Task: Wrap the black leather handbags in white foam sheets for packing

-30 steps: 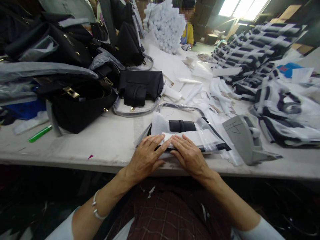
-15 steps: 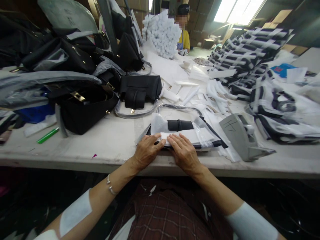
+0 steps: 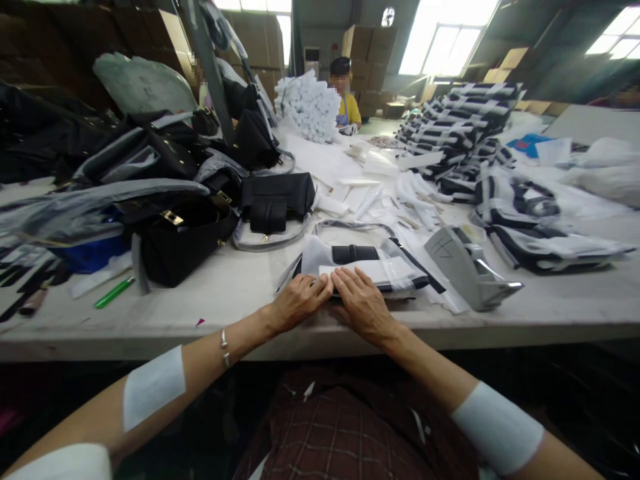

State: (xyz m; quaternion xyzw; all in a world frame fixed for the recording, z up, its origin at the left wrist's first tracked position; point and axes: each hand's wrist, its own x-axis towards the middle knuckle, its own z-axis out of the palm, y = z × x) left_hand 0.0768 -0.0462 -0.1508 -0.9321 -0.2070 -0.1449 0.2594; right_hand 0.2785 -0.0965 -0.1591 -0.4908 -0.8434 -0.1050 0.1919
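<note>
A black handbag [image 3: 356, 253] lies on its back at the table's front edge, partly covered by white wrapping sheet [image 3: 377, 272] and clear plastic. My left hand [image 3: 303, 300] has its fingers bent and pinched together at the sheet's near left edge. Beside it, my right hand [image 3: 365, 303] rests on the sheet with its fingers stretched out and close together; its thumb is mostly hidden below. The bag's wrapped strap [image 3: 350, 223] loops out behind it. Just right of the bag stands a grey tape dispenser [image 3: 453, 267] with a dark marking.
Another black handbag [image 3: 277, 197] and an open one [image 3: 185, 243] are at the left, near a green pen-like object [image 3: 114, 292]. Wrapped bags are stacked [image 3: 460, 120] at the right. White rolls [image 3: 307, 107] are piled behind, and a co-worker in yellow [image 3: 353, 110] is beyond.
My view has tilted up and shifted right. The left hand's fingers have drawn in and curled more at the sheet's edge. The right hand stays on the sheet.
</note>
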